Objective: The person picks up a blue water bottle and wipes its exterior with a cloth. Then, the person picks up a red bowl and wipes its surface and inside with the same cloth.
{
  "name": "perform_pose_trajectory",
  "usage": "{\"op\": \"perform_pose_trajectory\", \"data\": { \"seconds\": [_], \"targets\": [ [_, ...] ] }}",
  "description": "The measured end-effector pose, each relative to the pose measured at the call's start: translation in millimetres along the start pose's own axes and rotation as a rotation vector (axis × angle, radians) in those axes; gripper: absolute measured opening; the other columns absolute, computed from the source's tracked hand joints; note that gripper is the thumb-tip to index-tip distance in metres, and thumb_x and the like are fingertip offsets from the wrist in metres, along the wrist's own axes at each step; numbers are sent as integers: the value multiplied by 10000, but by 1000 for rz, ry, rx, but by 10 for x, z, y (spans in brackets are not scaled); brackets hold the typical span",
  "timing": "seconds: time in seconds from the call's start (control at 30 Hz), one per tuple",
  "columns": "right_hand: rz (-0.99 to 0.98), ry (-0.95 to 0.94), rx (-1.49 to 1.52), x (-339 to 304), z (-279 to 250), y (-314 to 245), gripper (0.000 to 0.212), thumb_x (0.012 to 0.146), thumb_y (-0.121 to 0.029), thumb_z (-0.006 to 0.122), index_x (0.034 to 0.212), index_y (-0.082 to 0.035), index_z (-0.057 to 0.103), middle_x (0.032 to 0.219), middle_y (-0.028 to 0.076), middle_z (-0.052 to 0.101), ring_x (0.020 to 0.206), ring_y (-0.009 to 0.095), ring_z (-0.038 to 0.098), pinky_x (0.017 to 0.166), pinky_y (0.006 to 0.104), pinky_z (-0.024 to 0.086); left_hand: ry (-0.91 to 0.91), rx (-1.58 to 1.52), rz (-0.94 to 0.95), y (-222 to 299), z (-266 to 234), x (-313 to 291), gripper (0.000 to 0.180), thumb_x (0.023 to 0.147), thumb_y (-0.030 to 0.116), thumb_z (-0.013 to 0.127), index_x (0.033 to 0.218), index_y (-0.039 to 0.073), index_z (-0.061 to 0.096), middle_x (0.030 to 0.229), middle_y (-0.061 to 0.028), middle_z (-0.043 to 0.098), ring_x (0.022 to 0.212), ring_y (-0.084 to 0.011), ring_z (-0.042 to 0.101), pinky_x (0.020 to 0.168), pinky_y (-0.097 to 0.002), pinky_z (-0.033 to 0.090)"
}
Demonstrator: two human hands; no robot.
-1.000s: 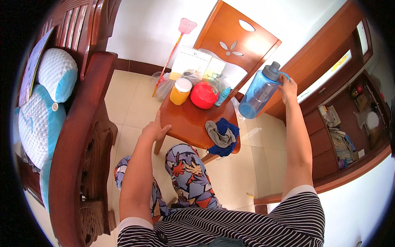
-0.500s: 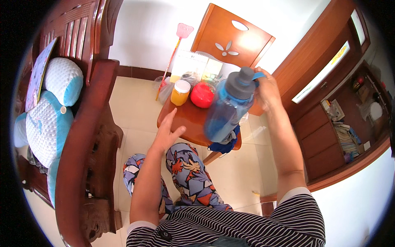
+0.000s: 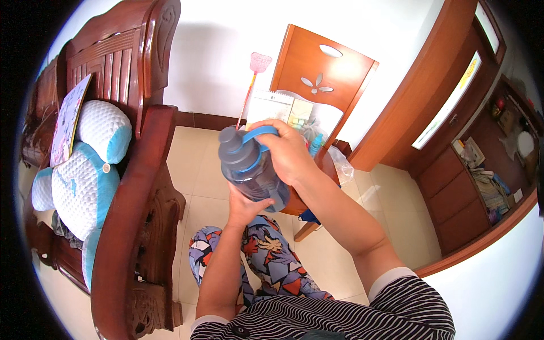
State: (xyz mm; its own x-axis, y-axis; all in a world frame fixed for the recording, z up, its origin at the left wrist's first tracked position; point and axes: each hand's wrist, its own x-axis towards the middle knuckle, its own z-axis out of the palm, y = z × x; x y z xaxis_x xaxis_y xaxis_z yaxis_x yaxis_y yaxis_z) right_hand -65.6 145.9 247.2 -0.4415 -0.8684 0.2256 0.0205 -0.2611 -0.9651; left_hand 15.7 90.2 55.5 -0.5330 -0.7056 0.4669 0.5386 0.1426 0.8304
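Clamped on blue bottle [image 3: 255,180] w/ both: R hand [image 3: 288,152] at carry loop [image 3: 259,132], L hand [image 3: 245,209] round lower body, fingertips hidden; bottle held up nr chair [image 3: 343,73], cap [image 3: 231,139] on top. Steady hold prob. needed L palm snug, wt on loop, no hard squeeze

The big see-through blue bottle [image 3: 256,184] looks like smooth, hard plastic. Its dark grey screw lid [image 3: 233,148] is plastic too and looks rather dull, and its bendy-looking blue loop handle [image 3: 259,132] looks smooth. The orange-brown chair [image 3: 306,60] is smooth, shiny wood. The dark red-brown bench [image 3: 129,209] is glossy wood, bumpy where it is carved. The white and blue puffy cushion [image 3: 71,187] is soft-looking, bumpy cloth. The white calendar [image 3: 271,105] is paper. The clear bag [image 3: 342,165] is thin, crinkly plastic. The cream floor tiles [image 3: 208,161] look smooth and shiny.
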Motion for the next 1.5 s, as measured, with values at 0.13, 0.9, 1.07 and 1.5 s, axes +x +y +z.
{"op": "perform_pose_trajectory", "data": {
  "seconds": [0.13,0.9,1.07,1.5],
  "targets": [
    [-230,-191,-330,-62,96,44,615,884,-207,720,1396,29,474,1289,159,590,1158,250,583,1004,358,452,59,-292,37,39,-50,79,1095,595,137,945,1433,34,249,1361,-133,481,1243,-244,520,1074,-401,434],
    [254,636,-185,-823,-1826,1285,309,864,-139,692,1122,11,611,939,64,642,758,141,621,643,274,520,110,-506,-316,326,-722,69,852,719,278,841,1405,70,381,1291,-90,556,1219,-242,529,1050,-414,415],
    [-77,458,-372,-675,-616,505,383,867,-122,699,1210,3,583,997,87,667,816,154,648,698,300,544,175,-390,-214,302,-667,95,808,722,188,830,1391,79,391,1256,-77,583,1172,-216,564,1033,-381,439],
    [-721,130,-800,245,670,674,364,798,-117,740,1132,-27,626,1143,187,634,1080,362,616,951,399,478,20,-484,-304,285,-889,-27,932,695,515,802,1422,72,423,1276,-97,592,1153,-258,604,997,-426,505]
  ]
}}
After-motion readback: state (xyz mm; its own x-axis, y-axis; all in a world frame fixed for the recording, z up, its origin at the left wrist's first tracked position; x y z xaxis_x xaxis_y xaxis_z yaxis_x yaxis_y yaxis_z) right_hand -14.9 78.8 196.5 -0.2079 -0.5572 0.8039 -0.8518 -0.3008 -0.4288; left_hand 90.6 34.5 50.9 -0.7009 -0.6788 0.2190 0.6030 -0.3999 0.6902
